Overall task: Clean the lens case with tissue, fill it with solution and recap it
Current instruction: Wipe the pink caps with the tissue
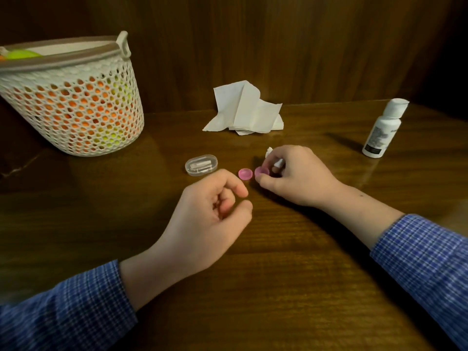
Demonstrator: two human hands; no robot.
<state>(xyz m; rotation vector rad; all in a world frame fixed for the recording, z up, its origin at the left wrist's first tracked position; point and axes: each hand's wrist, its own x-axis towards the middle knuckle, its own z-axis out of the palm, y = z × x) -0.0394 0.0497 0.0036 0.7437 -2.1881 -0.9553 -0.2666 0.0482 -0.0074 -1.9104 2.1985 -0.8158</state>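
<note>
On a dark wooden table [291, 262], two hands in blue checked sleeves [425, 252]. Right hand [296, 174] resting near the table's middle, fingers curled, thumb and forefinger pinching a pink lens-case cap [261, 171] at its left edge; a small white piece [278, 163] tucked among the same fingers, too hidden to name. Just left of that, a second pink cap [245, 174] lying flat on the wood, apart from both hands. Left hand [215, 211] nearer, hovering or resting close to the loose cap, fingers loosely curled, thumb and forefinger not quite meeting, holding nothing visible. Left of the caps, a small clear oval plastic case [201, 165] lying flat with something pale inside. Farther back at centre, a crumpled white tissue [245, 110]. At far right, a white solution bottle [383, 129], upright, capped, well apart from the hands. At far left, a white perforated basket [73, 102] with orange and yellow-green contents showing through the holes.
</note>
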